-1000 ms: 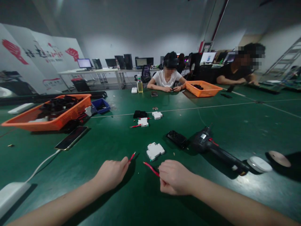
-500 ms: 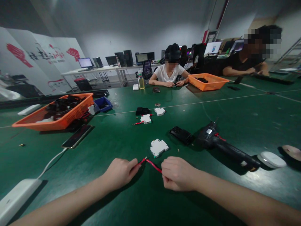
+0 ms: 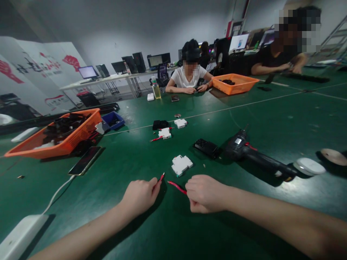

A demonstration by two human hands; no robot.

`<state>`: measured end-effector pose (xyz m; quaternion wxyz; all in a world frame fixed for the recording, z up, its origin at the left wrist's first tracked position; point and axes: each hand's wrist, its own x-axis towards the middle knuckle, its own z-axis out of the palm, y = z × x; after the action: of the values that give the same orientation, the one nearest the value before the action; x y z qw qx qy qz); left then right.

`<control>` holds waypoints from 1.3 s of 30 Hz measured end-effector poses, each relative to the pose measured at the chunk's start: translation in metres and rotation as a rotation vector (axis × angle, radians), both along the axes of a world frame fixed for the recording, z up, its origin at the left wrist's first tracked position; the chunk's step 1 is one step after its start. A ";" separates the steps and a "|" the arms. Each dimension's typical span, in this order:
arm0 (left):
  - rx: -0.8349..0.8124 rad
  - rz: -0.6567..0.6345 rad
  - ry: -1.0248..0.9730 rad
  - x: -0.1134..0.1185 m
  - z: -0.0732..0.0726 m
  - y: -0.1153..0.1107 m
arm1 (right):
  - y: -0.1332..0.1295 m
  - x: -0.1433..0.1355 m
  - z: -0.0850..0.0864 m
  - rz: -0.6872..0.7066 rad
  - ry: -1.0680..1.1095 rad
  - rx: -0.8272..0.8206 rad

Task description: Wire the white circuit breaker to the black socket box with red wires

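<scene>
My left hand (image 3: pixel 142 195) pinches a short red wire (image 3: pixel 162 177), its bare metal tip pointing up and away from me. In my right hand (image 3: pixel 204 194) a second red wire (image 3: pixel 177 187) is gripped, with its end reaching left toward the first. The two tips are a small gap apart. Just beyond them lies a white circuit breaker (image 3: pixel 181 165) on the green table (image 3: pixel 130 155). Farther back, another breaker (image 3: pixel 165 133) has red wires attached, and a third breaker (image 3: pixel 180 123) sits beside a black part (image 3: pixel 160 125).
An electric screwdriver (image 3: pixel 255 159) and a black box (image 3: pixel 206 147) lie to the right. On the left are an orange basket (image 3: pixel 78 135) of black parts, a blue bin (image 3: pixel 119 125), a phone (image 3: pixel 85 160) and a white power strip (image 3: pixel 20 236). Two people sit across the table.
The wire tips, which met half a second ago, are now apart. My left hand's wire has turned more upright. The whole view has shifted and tilted slightly.
</scene>
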<state>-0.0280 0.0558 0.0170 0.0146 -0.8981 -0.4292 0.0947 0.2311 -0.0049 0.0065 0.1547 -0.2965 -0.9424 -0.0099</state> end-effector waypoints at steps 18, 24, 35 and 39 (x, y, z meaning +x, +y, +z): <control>-0.056 -0.092 -0.103 -0.017 -0.009 0.006 | 0.024 0.043 0.010 -0.618 -0.040 0.081; -0.088 -0.112 -0.125 -0.020 -0.013 0.009 | 0.023 0.040 0.013 -0.758 -0.161 -0.034; -0.126 -0.173 -0.216 -0.025 -0.012 0.011 | 0.005 0.012 0.008 -0.346 -0.021 -0.093; -0.135 -0.189 -0.240 -0.025 -0.011 0.011 | 0.006 0.011 0.003 -0.145 -0.054 -0.079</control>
<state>-0.0533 0.0670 0.0060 -0.0882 -0.9382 -0.3343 0.0137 0.2425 0.0007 0.0093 0.1162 -0.3693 -0.9220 0.0083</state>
